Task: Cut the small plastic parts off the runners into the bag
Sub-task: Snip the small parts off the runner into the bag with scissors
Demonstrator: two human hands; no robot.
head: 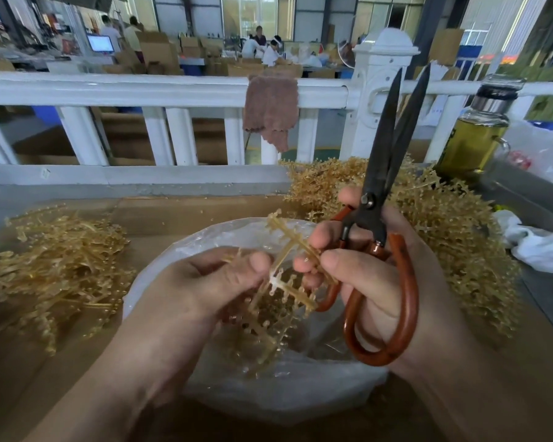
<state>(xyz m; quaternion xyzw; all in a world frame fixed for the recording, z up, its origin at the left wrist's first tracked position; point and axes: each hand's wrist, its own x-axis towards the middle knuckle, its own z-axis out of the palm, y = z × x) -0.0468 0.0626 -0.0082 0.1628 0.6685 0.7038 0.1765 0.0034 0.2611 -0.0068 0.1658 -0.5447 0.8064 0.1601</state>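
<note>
The left hand (205, 282) pinches a runner (288, 247) with the thumb on top. The right hand (380, 282) is curled round the red handles of the scissors (380, 173). It also pinches the same runner with its thumb and first finger. The two hands are close together, right over the open bag (268, 400).

The scissors point up and away with the blades a little apart, so no cut is going on now. The runner has lots of small parts (296, 290) on its arms. Some yellow bits show in the bag, so I think some cutting is done.

A big pile (444, 234) on the far right looks uncut. A flatter pile (55, 266) on the left looks like bare sticks. I think a lot of work is left.
</note>
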